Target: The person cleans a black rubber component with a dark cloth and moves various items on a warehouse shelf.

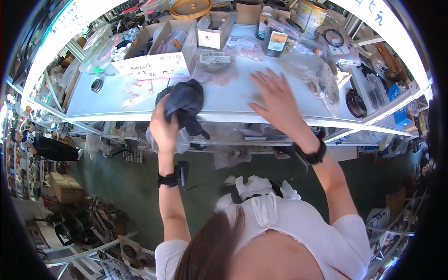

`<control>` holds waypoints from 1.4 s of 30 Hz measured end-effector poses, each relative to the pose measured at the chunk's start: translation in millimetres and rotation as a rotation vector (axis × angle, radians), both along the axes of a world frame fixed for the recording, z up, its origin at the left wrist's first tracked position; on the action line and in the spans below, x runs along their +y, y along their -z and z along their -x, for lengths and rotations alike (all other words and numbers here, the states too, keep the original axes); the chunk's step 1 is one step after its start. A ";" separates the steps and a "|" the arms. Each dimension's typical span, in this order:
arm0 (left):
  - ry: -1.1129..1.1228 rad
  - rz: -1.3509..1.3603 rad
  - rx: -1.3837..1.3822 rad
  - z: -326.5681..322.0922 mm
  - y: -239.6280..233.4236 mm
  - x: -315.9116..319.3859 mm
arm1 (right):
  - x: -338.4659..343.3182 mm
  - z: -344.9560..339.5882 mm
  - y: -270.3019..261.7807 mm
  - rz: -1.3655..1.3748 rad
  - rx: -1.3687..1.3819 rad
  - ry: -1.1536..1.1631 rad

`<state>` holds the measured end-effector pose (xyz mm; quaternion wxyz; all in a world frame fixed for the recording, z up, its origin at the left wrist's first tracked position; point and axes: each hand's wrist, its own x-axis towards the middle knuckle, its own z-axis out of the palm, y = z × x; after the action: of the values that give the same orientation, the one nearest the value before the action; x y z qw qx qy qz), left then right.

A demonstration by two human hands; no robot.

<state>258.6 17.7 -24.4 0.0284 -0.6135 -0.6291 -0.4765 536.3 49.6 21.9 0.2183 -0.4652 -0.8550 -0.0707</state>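
My left hand (164, 122) grips a bunched dark grey cloth (185, 101) at the front edge of a white metal shelf (224, 99). One end of the cloth hangs below that edge. To the right, my right hand (276, 96) is spread over the shelf surface, slightly blurred, with nothing in it; whether it touches the shelf I cannot tell. A clear plastic bag holding a part (214, 68) lies between the hands, farther back. Right of my right hand is a large crumpled clear plastic bag (318, 80).
Cardboard boxes of bagged parts (168, 38), a dark bottle with a label (274, 42) and a tin can (309, 17) line the back. A small black ring (97, 85) lies left, a round black part (356, 103) right. Another person (49, 147) is at far left.
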 end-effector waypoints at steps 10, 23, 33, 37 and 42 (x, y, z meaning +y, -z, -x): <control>0.081 -0.028 -0.031 -8.8 2.6 -1.8 | 91.4 90.2 1.9 0.108 -0.277 -0.099; 0.117 -0.037 0.021 -1.0 8.1 1.8 | 87.0 48.4 -19.1 -0.031 0.210 0.008; 0.147 -0.010 0.057 0.8 2.4 2.7 | 122.3 11.3 -48.1 -0.646 -0.031 0.191; 0.168 0.008 0.042 -0.9 -0.4 6.4 | 143.5 19.7 -15.9 -0.428 -0.214 0.264; 0.148 0.008 0.005 0.3 -3.8 4.5 | 144.5 24.1 -23.6 -0.548 -0.089 0.140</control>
<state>258.3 22.1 -20.6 -0.0078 -0.6597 -0.5839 -0.4730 512.2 194.1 45.5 0.2928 -0.4431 -0.7785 -0.3346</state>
